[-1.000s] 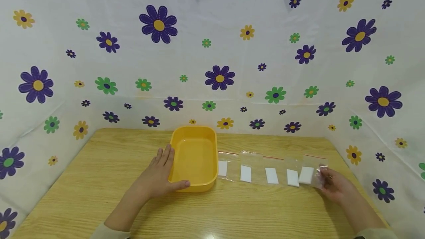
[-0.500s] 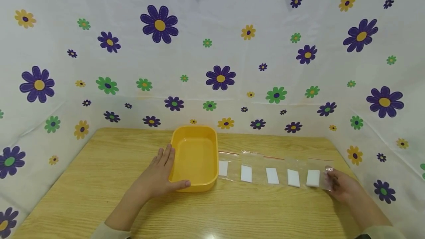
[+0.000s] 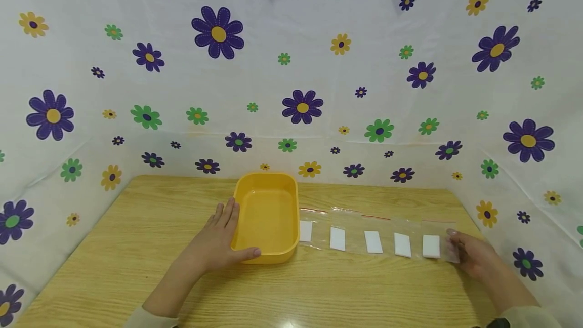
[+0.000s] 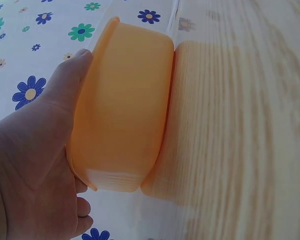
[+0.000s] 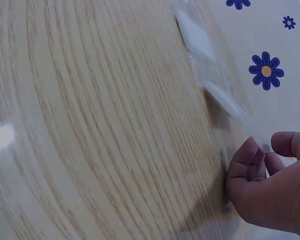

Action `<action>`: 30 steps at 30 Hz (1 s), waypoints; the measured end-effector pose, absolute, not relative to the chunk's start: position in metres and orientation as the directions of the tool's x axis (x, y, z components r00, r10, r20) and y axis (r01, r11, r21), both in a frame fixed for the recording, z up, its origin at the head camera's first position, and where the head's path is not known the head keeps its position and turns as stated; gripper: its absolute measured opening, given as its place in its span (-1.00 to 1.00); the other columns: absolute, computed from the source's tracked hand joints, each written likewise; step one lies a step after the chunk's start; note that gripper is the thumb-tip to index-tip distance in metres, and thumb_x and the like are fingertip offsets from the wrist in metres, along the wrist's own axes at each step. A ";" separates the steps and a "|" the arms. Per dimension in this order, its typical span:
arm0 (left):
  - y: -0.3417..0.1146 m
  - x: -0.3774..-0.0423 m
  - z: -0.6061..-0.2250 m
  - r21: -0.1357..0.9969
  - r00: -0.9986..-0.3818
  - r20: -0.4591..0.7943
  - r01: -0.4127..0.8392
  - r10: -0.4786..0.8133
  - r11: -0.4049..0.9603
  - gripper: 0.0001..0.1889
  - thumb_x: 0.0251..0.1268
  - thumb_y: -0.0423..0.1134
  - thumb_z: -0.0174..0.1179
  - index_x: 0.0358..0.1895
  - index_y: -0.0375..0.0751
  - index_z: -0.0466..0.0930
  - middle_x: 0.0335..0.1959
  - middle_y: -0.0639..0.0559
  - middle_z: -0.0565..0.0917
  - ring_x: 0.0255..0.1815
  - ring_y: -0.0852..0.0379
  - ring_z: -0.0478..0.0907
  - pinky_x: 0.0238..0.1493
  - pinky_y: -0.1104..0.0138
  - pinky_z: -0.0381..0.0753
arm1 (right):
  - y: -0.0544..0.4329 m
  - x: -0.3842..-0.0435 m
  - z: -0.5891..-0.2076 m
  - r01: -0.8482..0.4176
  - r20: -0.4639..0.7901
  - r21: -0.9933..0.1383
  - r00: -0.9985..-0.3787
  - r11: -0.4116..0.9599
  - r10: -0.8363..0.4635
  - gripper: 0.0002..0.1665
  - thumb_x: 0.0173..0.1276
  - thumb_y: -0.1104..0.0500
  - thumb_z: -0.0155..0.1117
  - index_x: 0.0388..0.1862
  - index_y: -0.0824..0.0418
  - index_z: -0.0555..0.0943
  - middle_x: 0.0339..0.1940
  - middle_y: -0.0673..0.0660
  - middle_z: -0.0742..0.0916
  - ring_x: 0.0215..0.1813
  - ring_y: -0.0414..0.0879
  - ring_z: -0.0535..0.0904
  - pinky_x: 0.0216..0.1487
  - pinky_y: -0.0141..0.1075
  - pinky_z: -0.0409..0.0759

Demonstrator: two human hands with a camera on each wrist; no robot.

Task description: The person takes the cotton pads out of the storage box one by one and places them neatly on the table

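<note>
My left hand (image 3: 216, 244) rests spread against the left side and near corner of a yellow plastic tub (image 3: 295, 216), its fingers straight and its thumb along the near rim. In the left wrist view, the hand (image 4: 45, 135) lies along the rim, beside the tub's outer wall (image 4: 122, 105). At the far right, my right hand (image 3: 475, 257) pinches the right edge of a clear zip-lock bag (image 3: 437, 228) with a white rectangular block (image 3: 430, 246) inside. In the right wrist view, thumb and fingers of the hand (image 5: 270, 180) meet on the bag's edge; the block (image 5: 227, 103) looks tilted up.
Several more clear bags, each with a white block (image 3: 373, 242), lie in a row between the tub and the right hand. The leftmost block (image 3: 305, 231) sits close to the tub's right wall. A flower-print cloth (image 3: 346, 70) surrounds the wooden table (image 3: 291, 292).
My right hand has moved to the right with the bag, whose block now lies apart from its neighbour instead of against it. The left hand and the tub have stayed put.
</note>
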State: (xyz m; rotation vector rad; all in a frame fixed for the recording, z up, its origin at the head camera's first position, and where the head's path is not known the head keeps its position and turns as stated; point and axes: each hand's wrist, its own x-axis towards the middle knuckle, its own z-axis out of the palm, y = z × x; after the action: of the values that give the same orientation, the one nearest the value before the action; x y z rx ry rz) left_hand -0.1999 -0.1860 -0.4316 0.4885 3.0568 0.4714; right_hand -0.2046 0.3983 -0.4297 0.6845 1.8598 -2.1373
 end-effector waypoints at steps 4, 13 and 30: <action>-0.187 -0.199 -0.431 0.298 -0.951 0.026 0.303 0.309 0.905 0.35 0.03 0.66 -0.01 0.58 -0.41 -0.16 0.63 -0.30 -0.21 0.61 -0.36 -0.23 0.54 -0.16 -0.01 | 0.398 -0.205 -0.430 0.470 -0.451 -0.882 -0.860 0.028 0.241 -0.70 0.58 0.12 -0.01 -0.08 0.28 0.60 -0.40 -0.04 0.61 -0.32 -0.20 0.52 -0.31 -0.34 0.59; -0.188 -0.202 -0.429 0.297 -0.948 0.027 0.310 0.316 0.903 0.33 0.05 0.64 0.03 0.58 -0.41 -0.14 0.63 -0.30 -0.19 0.61 -0.36 -0.24 0.55 -0.15 -0.03 | 0.395 -0.207 -0.432 0.469 -0.357 -0.774 -0.878 0.426 0.320 -0.18 0.53 0.00 -0.05 0.55 0.47 0.04 0.43 0.48 0.32 0.13 0.12 0.37 -0.08 -0.26 0.50; -0.197 -0.205 -0.432 0.276 -0.949 0.060 0.315 0.311 0.908 0.29 0.03 0.62 0.07 0.60 -0.31 -0.10 0.64 -0.26 -0.19 0.60 -0.41 -0.25 0.50 -0.27 -0.02 | 0.362 -0.204 -0.423 0.316 -0.193 -0.799 -0.940 0.511 0.280 -0.29 0.54 0.04 -0.01 0.52 0.40 0.21 0.44 0.46 0.36 0.17 0.14 0.45 -0.08 -0.31 0.55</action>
State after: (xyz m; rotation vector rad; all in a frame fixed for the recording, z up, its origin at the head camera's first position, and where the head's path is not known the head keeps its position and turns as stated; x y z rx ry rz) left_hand -0.2045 -0.1969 -0.4323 0.5058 3.0827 0.4495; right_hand -0.2036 0.3617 -0.4229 0.5320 2.6963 -1.4395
